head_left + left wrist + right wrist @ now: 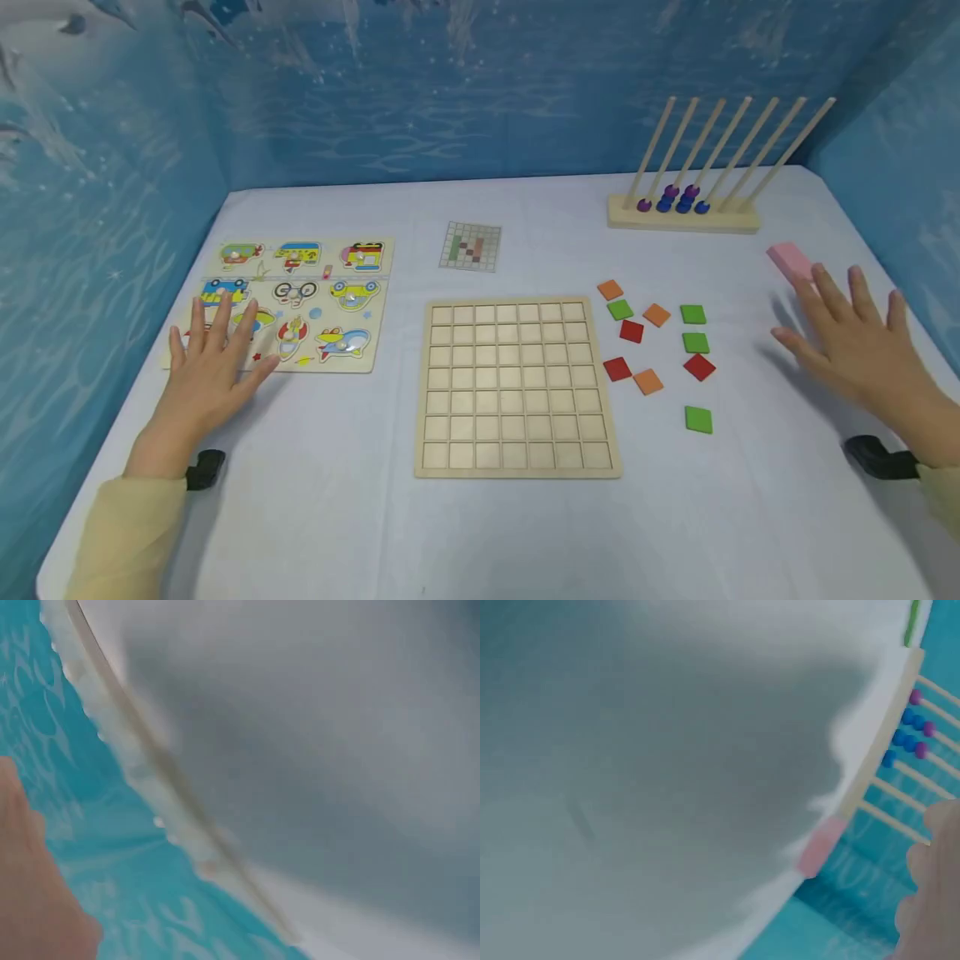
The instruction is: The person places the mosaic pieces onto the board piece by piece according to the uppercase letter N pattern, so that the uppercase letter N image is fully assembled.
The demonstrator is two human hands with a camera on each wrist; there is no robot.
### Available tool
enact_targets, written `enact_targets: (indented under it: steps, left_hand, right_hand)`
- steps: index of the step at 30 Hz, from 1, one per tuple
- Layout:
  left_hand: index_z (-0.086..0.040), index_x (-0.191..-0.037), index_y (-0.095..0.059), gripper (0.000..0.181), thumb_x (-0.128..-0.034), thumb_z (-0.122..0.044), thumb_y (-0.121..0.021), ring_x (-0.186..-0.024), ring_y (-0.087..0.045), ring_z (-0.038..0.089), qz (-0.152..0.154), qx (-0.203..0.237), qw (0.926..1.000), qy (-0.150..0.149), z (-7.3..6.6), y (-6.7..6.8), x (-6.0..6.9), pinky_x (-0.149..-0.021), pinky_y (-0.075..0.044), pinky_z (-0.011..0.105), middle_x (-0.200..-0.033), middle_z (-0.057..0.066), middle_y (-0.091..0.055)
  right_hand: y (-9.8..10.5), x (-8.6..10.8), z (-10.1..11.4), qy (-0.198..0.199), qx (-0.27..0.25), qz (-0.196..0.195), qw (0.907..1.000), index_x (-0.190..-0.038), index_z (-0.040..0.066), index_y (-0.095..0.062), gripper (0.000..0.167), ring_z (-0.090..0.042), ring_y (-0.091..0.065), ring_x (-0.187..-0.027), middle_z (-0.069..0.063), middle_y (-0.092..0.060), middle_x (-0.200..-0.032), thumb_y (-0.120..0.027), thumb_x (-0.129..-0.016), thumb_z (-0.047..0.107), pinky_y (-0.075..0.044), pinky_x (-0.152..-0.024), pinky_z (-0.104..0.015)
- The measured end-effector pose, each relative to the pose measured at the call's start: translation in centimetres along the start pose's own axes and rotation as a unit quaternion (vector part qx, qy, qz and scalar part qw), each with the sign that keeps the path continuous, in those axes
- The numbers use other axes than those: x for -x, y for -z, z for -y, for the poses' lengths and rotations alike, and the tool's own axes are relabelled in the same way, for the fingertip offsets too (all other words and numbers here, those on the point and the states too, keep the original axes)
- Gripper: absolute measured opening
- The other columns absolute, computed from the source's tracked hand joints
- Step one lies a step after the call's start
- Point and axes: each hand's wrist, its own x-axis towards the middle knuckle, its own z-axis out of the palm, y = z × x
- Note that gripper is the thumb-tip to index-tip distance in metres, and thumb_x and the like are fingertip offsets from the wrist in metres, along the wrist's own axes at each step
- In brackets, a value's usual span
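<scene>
My left hand [206, 379] is spread with straight fingers over the near left corner of a wooden vehicle puzzle board [315, 304]; I cannot tell whether it touches. My right hand [862, 350] hovers with fingers spread at the right, close to a pink block [791, 261], holding nothing. Between the hands lies a wooden grid board [517, 389] whose square cells hold nothing. Right of it are scattered several flat square tiles: green [698, 419], red [700, 367] and orange [648, 382]. In the right wrist view, the pink block [821, 847] appears beside part of the hand.
A small pattern card [470, 247] lies behind the grid board. At the back right stands a wooden peg rack [682, 217] with blue and purple beads on some rods. Blue sea-print cloth walls [465, 100] border the white table [480, 542] at the back and sides.
</scene>
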Motion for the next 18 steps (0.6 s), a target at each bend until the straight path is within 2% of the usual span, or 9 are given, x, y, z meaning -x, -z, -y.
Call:
enact_targets:
  steps: [3, 5, 8, 10, 11, 13, 15, 18]
  left_hand:
    - [-0.02, -0.152, -0.001, 0.081, -0.0925, -0.052, -0.046, -0.134, 0.026, 0.029, -0.005, -0.011, 0.9998, -0.017, -1.0, 1.4, -0.4, -0.099, 0.019, 0.058, -0.154, 0.007, 0.015]
    - [-0.019, -0.151, 0.0, 0.083, -0.0916, -0.052, -0.048, -0.134, 0.025, 0.03, -0.007, -0.016, 0.9993, -0.035, -2.3, 2.6, -0.7, -0.099, 0.018, 0.059, -0.154, 0.005, 0.017]
    - [-0.019, -0.151, 0.0, 0.089, -0.0887, -0.052, -0.054, -0.136, 0.022, 0.03, -0.017, -0.005, 0.9969, -0.077, -5.1, 4.5, -1.0, -0.101, 0.015, 0.058, -0.154, 0.005, 0.015]
    - [-0.019, -0.152, 0.0, 0.095, -0.0851, -0.051, -0.06, -0.137, 0.018, 0.03, -0.023, 0.014, 0.9935, -0.11, -7.3, 5.3, -1.0, -0.103, 0.011, 0.058, -0.155, 0.004, 0.014]
    - [-0.02, -0.152, 0.0, 0.098, -0.0832, -0.049, -0.064, -0.137, 0.016, 0.03, -0.024, 0.025, 0.9914, -0.126, -8.4, 5.4, -0.9, -0.104, 0.009, 0.058, -0.155, 0.004, 0.012]
    - [-0.02, -0.152, 0.0, 0.103, -0.0796, -0.047, -0.069, -0.139, 0.012, 0.03, -0.019, 0.05, 0.9868, -0.152, -10.5, 5.2, -0.8, -0.106, 0.005, 0.057, -0.155, 0.003, 0.011]
    - [-0.022, -0.152, -0.001, 0.106, -0.0771, -0.047, -0.072, -0.139, 0.01, 0.028, 0.001, 0.083, 0.9829, -0.164, -12.2, 4.5, -0.6, -0.107, 0.001, 0.055, -0.156, 0.001, 0.009]
    - [-0.023, -0.152, -0.002, 0.106, -0.0766, -0.051, -0.072, -0.14, 0.007, 0.024, 0.045, 0.147, 0.9729, -0.173, -13.9, 2.8, -0.5, -0.108, -0.004, 0.052, -0.156, -0.003, 0.007]
  right_hand:
    - [1.4, -0.2, 1.0, 0.012, 0.003, -0.011, 0.9999, -0.147, 0.012, 0.014, 0.092, -0.034, 0.027, -0.131, -0.017, 0.019, -0.15, -0.044, -0.091, 0.056, 0.022, -0.096, -0.056]
    - [2.8, -0.1, 1.9, 0.02, 0.004, -0.02, 0.9996, -0.148, 0.013, 0.013, 0.092, -0.033, 0.027, -0.132, -0.017, 0.018, -0.15, -0.045, -0.091, 0.056, 0.021, -0.097, -0.056]
    - [4.9, 0.3, 4.0, 0.038, -0.006, -0.037, 0.9986, -0.149, 0.012, 0.01, 0.091, -0.031, 0.023, -0.134, -0.017, 0.015, -0.152, -0.046, -0.092, 0.055, 0.019, -0.099, -0.054]
    - [6.0, 0.6, 5.7, 0.053, -0.032, -0.05, 0.9968, -0.15, 0.008, 0.003, 0.088, -0.032, 0.016, -0.136, -0.018, 0.008, -0.153, -0.05, -0.092, 0.049, 0.014, -0.102, -0.053]
    - [6.4, 0.8, 6.6, 0.063, -0.052, -0.057, 0.995, -0.15, 0.007, -0.002, 0.086, -0.033, 0.01, -0.138, -0.02, 0.003, -0.153, -0.053, -0.092, 0.045, 0.009, -0.104, -0.054]
    - [6.8, 1.1, 8.4, 0.078, -0.101, -0.063, 0.9898, -0.15, 0.006, -0.012, 0.08, -0.037, -0.004, -0.138, -0.022, -0.01, -0.152, -0.058, -0.092, 0.036, -0.007, -0.104, -0.059]
    - [6.6, 1.4, 9.8, 0.094, -0.162, -0.073, 0.9795, -0.149, 0.008, -0.023, 0.074, -0.038, -0.019, -0.135, -0.023, -0.023, -0.148, -0.063, -0.09, 0.028, -0.027, -0.095, -0.063]
    - [5.3, 1.6, 11.3, 0.103, -0.244, -0.07, 0.9617, -0.144, 0.011, -0.037, 0.063, -0.04, -0.034, -0.128, -0.02, -0.039, -0.141, -0.066, -0.088, 0.02, -0.039, -0.079, -0.067]
